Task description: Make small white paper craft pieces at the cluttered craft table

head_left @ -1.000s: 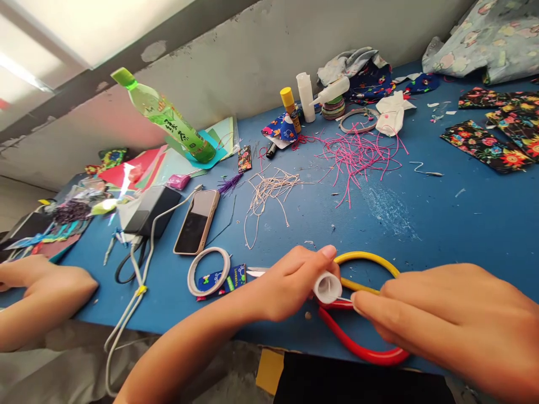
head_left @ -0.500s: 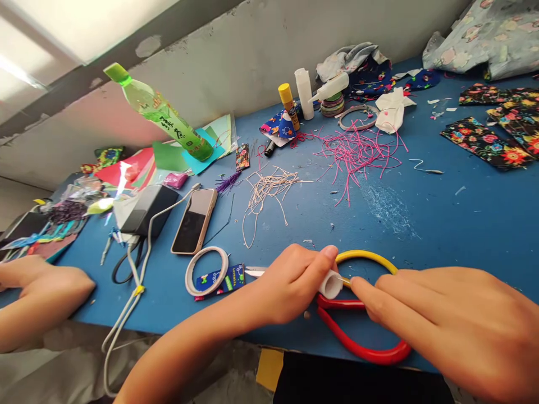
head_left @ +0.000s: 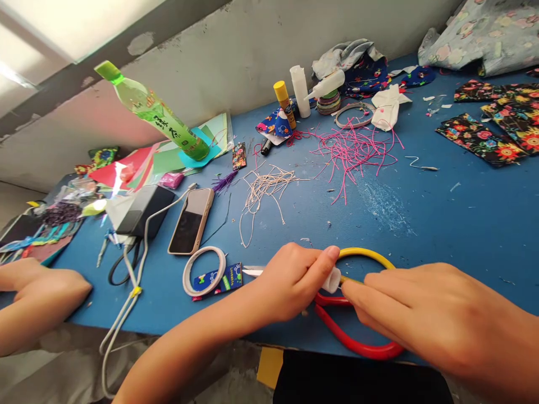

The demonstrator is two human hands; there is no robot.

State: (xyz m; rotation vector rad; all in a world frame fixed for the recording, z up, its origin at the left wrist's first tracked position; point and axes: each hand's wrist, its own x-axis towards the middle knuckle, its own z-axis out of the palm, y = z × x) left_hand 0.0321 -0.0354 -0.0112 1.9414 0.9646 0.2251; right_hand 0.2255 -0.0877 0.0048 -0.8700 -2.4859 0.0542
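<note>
Along the near edge of the blue table, two glossy loops lie overlapped: a red loop nearest the person and a yellow loop just behind it, the two crossing under the hands. Both show plain colour along every visible stretch, with no white covering anywhere, so the work with the roll looks to be at an early point, with nearly all of each loop untouched. The part under the fingers is hidden.

The right hand lies palm down over the right side of the loops. Its fingers are drawn together into a pinch that meets the yellow loop right beside the roll. What sits inside the pinch, a strip end or the loop itself, cannot be told.

The left hand is closed, thumb on top, gripping a small white roll and pressing it against the yellow loop where the two loops cross. A pointed metal tip pokes out to the left of this hand.

Well apart, at the far left, another person's hand rests on the table edge. Between it and the work lie a phone and a flat ring of tape. Loose pink cords are strewn farther back.
</note>
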